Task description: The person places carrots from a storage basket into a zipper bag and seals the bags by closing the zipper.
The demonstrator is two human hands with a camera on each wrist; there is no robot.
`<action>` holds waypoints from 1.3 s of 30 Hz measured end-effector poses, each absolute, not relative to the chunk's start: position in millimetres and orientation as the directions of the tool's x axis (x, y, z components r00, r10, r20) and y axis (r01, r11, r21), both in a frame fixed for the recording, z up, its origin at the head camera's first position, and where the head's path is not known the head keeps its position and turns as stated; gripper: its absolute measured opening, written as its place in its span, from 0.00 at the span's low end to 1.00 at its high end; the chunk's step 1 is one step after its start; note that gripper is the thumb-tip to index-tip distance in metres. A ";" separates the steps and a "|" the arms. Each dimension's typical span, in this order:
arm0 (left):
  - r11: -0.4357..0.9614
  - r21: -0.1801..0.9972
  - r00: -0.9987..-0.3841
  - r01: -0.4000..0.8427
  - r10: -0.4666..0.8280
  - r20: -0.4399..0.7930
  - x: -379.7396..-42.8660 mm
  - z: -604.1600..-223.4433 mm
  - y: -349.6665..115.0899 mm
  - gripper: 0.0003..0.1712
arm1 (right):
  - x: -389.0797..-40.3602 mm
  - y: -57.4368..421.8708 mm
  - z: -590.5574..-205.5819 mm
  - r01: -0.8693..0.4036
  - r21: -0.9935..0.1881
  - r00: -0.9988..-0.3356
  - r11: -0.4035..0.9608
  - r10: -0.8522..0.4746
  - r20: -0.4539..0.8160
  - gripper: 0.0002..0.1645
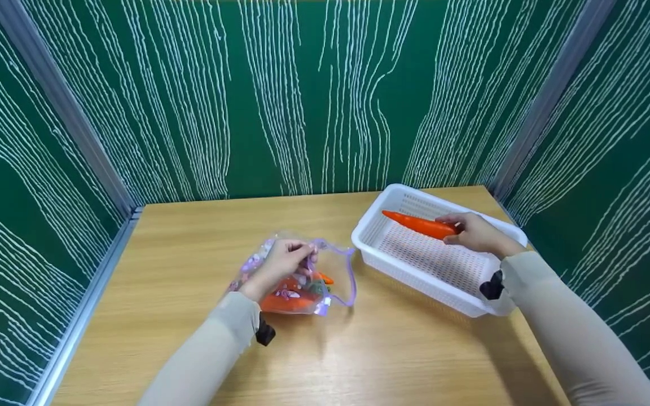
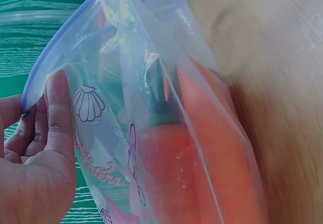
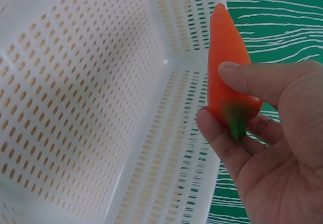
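Observation:
My right hand (image 1: 477, 232) holds an orange carrot (image 1: 415, 224) by its thick end, above the inside of the white basket. In the right wrist view the thumb lies along the carrot (image 3: 229, 47), and a short green stem shows between thumb and fingers. My left hand (image 1: 282, 262) pinches the purple zip edge of a clear printed bag (image 2: 101, 113), whose mouth gapes toward the basket. Inside the bag are an orange tapered piece (image 2: 217, 133) and a red-orange piece (image 2: 169, 168) with a green top. The print and folds partly hide them.
The white perforated basket (image 1: 415, 285) stands at the right of the wooden table (image 1: 189, 237), just beyond the bag. Green panels (image 1: 189, 101) with white wavy lines enclose the table at the back and both sides, joined by grey metal posts (image 1: 71, 107).

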State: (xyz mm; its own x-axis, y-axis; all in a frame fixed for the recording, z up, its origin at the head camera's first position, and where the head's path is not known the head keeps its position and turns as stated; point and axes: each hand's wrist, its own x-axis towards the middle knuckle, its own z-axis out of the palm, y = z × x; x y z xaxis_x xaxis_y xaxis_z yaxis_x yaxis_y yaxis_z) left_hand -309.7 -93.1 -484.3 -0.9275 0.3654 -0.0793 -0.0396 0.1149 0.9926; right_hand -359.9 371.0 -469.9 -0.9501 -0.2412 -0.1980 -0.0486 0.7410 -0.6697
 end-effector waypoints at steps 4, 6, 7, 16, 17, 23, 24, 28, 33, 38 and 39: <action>0.114 0.993 -0.930 -0.037 0.359 -0.076 -309.2 -484.1 -94.1 0.17 | -356.6 367.2 -465.0 -0.066 -0.674 -0.951 0.736 -0.251 -0.181 0.37; 0.104 0.994 -0.928 -0.027 0.366 -0.064 -309.6 -484.4 -94.6 0.17 | -355.0 365.4 -463.1 -0.080 -0.673 -0.950 0.735 -0.260 -0.171 0.37; 0.100 0.995 -0.927 -0.023 0.370 -0.058 -309.9 -484.8 -94.7 0.17 | -354.5 364.9 -462.4 -0.089 -0.671 -0.950 0.736 -0.265 -0.165 0.37; 0.151 0.988 -0.934 -0.042 0.344 -0.092 -309.7 -481.7 -96.8 0.16 | -350.2 358.0 -455.0 -0.167 -0.672 -0.943 0.721 -0.315 -0.104 0.36; 0.155 0.987 -0.934 -0.039 0.347 -0.091 -310.0 -481.7 -96.9 0.16 | -349.4 356.9 -453.8 -0.175 -0.672 -0.942 0.719 -0.321 -0.099 0.36; 0.135 0.990 -0.930 -0.029 0.358 -0.076 -310.5 -482.4 -96.2 0.16 | -346.1 349.1 -449.7 -0.206 -0.683 -0.933 0.701 -0.352 -0.080 0.34; 0.130 0.991 -0.930 -0.031 0.359 -0.076 -310.6 -482.6 -95.9 0.16 | -345.6 347.5 -449.4 -0.204 -0.688 -0.932 0.696 -0.354 -0.082 0.34; 0.128 0.991 -0.931 -0.036 0.357 -0.080 -310.9 -482.9 -95.3 0.17 | -344.1 341.5 -448.2 -0.197 -0.707 -0.927 0.679 -0.363 -0.091 0.34; 0.147 0.988 -0.932 -0.039 0.351 -0.089 -309.4 -482.2 -95.5 0.16 | -343.6 335.8 -447.9 -0.227 -0.727 -0.915 0.648 -0.398 -0.070 0.31; 0.121 0.992 -0.929 -0.043 0.360 -0.084 -309.6 -483.5 -95.1 0.17 | -341.6 331.3 -447.8 -0.264 -0.726 -0.901 0.635 -0.431 -0.050 0.31; 0.114 0.993 -0.929 -0.043 0.362 -0.081 -309.8 -483.9 -95.1 0.17 | -340.8 330.4 -447.4 -0.270 -0.725 -0.898 0.634 -0.437 -0.048 0.31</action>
